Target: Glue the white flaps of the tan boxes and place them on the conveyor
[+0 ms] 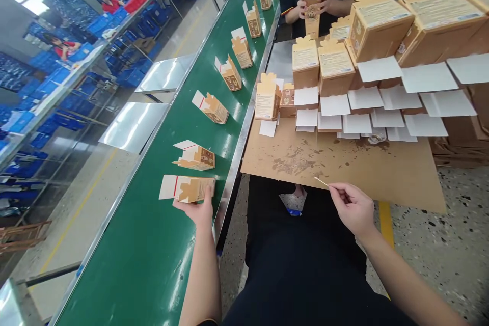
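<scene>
My left hand (198,208) rests on the green conveyor belt (153,244) and grips the near edge of a small tan carton (189,188) lying on its side, its white flap open to the left. My right hand (353,210) hovers over the near edge of a brown cardboard sheet (344,163), fingers pinched on a thin wooden stick (321,182) that points up and left. Stacked tan cartons (332,69) with white flaps hanging open stand on the far part of the sheet.
Several more cartons (195,158) lie spaced along the belt, running away from me. A person in dark clothes at the far end holds a carton (312,5). Other workers sit at the left among blue crates (99,25). My dark-clad lap (305,265) fills the bottom.
</scene>
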`<state>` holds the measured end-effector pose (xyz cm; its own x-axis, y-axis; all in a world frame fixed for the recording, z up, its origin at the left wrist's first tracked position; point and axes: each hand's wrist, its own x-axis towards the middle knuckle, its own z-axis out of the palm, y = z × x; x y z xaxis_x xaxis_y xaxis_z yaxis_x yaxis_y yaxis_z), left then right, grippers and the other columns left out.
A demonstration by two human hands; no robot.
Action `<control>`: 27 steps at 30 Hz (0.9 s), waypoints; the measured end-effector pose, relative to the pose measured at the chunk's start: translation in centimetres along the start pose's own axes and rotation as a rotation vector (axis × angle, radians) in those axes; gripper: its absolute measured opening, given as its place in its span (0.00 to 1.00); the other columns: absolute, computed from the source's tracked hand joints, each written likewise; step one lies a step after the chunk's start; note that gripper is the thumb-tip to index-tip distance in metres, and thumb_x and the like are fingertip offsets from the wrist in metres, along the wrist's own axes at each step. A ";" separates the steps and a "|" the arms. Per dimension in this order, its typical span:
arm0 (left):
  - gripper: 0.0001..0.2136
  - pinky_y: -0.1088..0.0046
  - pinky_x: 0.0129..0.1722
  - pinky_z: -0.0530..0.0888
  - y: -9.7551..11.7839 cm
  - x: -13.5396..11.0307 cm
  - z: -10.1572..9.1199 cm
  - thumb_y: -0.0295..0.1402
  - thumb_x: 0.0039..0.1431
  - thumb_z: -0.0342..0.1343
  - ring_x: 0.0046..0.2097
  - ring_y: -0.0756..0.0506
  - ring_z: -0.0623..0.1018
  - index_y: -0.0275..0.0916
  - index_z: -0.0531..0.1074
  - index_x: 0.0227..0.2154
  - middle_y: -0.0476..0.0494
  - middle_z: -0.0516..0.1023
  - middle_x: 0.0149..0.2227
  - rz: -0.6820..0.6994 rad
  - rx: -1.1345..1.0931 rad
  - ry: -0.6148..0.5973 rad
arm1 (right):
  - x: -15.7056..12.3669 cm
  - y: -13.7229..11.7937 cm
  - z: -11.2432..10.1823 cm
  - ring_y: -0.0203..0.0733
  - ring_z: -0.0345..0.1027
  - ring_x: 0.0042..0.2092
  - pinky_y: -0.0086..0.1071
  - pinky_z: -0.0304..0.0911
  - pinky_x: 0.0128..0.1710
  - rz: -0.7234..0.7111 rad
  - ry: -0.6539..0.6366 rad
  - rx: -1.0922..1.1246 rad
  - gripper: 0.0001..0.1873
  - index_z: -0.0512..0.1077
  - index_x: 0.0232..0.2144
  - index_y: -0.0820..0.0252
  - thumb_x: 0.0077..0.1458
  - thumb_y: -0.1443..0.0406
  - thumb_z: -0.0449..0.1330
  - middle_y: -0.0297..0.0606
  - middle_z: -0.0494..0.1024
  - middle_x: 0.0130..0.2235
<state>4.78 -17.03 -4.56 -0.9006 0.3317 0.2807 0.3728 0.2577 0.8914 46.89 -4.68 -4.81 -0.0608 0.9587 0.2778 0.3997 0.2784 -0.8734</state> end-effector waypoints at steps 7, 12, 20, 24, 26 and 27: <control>0.46 0.39 0.75 0.70 -0.6 2.4 -2.3 0.38 0.44 0.78 0.70 0.30 0.72 0.46 0.52 0.60 0.30 0.62 0.68 0.189 0.210 0.209 | 2.0 -0.3 0.2 0.40 0.72 0.27 0.34 0.70 0.28 -0.063 -0.007 0.023 0.13 0.84 0.35 0.53 0.72 0.58 0.65 0.37 0.83 0.30; 0.21 0.42 0.66 0.74 4.7 1.3 3.2 0.38 0.62 0.62 0.59 0.32 0.75 0.45 0.61 0.54 0.37 0.66 0.56 0.618 0.074 0.164 | 1.4 0.3 -1.4 0.40 0.73 0.28 0.34 0.72 0.29 0.001 0.068 -0.043 0.13 0.84 0.35 0.53 0.72 0.56 0.66 0.37 0.83 0.30; 0.16 0.40 0.69 0.69 13.3 6.8 14.9 0.31 0.61 0.65 0.63 0.29 0.75 0.41 0.75 0.52 0.32 0.75 0.55 0.690 0.299 -0.297 | 0.1 -1.6 -2.7 0.39 0.74 0.28 0.33 0.72 0.30 -0.006 0.129 -0.088 0.12 0.84 0.35 0.53 0.72 0.58 0.65 0.36 0.84 0.31; 0.11 0.45 0.63 0.74 11.0 7.5 12.5 0.30 0.63 0.62 0.56 0.31 0.79 0.41 0.77 0.48 0.34 0.79 0.50 0.745 0.331 -0.459 | -1.3 -1.0 -4.5 0.40 0.76 0.29 0.34 0.74 0.31 0.050 0.198 -0.133 0.13 0.85 0.36 0.53 0.72 0.55 0.66 0.38 0.85 0.32; 0.11 0.48 0.61 0.76 9.8 6.8 10.5 0.30 0.65 0.61 0.56 0.32 0.81 0.42 0.78 0.49 0.35 0.80 0.50 0.767 0.352 -0.534 | -1.5 -0.3 -5.2 0.41 0.77 0.29 0.35 0.75 0.32 0.071 0.219 -0.138 0.14 0.85 0.36 0.53 0.71 0.54 0.67 0.39 0.85 0.32; 0.12 0.50 0.60 0.77 9.3 6.4 9.5 0.30 0.66 0.60 0.56 0.33 0.81 0.43 0.78 0.51 0.35 0.81 0.51 0.777 0.365 -0.582 | -1.4 0.1 -5.4 0.42 0.77 0.29 0.36 0.75 0.31 0.075 0.227 -0.140 0.15 0.85 0.35 0.53 0.71 0.53 0.67 0.39 0.85 0.31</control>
<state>4.64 -3.86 2.15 -0.1718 0.8860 0.4307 0.9373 0.0124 0.3483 51.99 -6.27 -3.09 0.1739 0.9345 0.3105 0.5184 0.1812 -0.8357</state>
